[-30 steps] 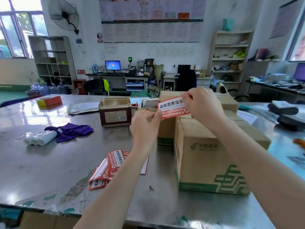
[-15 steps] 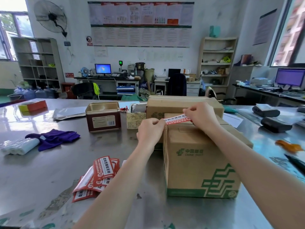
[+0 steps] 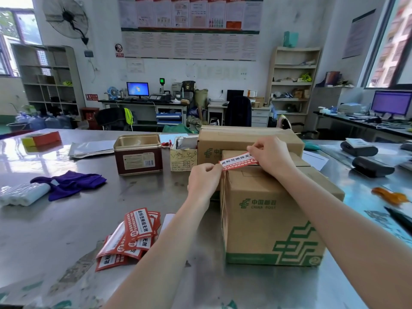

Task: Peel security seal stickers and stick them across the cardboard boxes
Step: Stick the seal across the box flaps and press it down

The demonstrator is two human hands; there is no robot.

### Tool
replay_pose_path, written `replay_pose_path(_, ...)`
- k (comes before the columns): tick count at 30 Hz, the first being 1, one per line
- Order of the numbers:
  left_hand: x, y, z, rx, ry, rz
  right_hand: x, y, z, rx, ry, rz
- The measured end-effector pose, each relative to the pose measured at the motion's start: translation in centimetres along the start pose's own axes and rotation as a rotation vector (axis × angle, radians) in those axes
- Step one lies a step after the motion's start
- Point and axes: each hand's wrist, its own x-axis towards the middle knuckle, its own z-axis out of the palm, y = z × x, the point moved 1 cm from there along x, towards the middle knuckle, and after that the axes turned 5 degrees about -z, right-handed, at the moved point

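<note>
Head camera view, looking down at two bare forearms reaching over a scuffed grey metal table. Both hands share one red and white rectangular security seal sticker, stretched flat between them. The left hand pinches the sticker's left end between thumb and curled fingers, just past the left top edge of a brown cardboard box with green China Post printing. The right hand has its fingers curled over the sticker's right end, down on the top of the box. The sticker runs between the two grips, low over the box top at its left edge; whether it is fully stuck down cannot be told.

Behind the right hand, touching the near box, stands a larger brown cardboard box with the same green printing. Below the left wrist, on the table, lies a fanned pile of red and white seal stickers. Left of the left hand stands an open dark red rectangular tin, and between that tin and the larger box sits a small yellowed cardboard carton. Far left of the grip lie a crumpled purple cloth and a white plastic-wrapped roll pack.
</note>
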Motion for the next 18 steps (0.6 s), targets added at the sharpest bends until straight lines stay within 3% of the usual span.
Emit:
replay_pose_path(10,0.4,-2.6,0.2,0.147,-0.037,-0.065,0.1,0.4,0.2,-0.054,-0.032,0.032)
replay_pose_path(15,-0.3,-1.1,-0.7,0.107,0.068,0.314,0.0,0.3,0.2,-0.051,-0.038,0.047)
replay_pose_path(18,-1.2,-0.6,0.0,0.112,-0.084,0.412,-0.1,0.3,0.2,-0.056,-0.036,0.046)
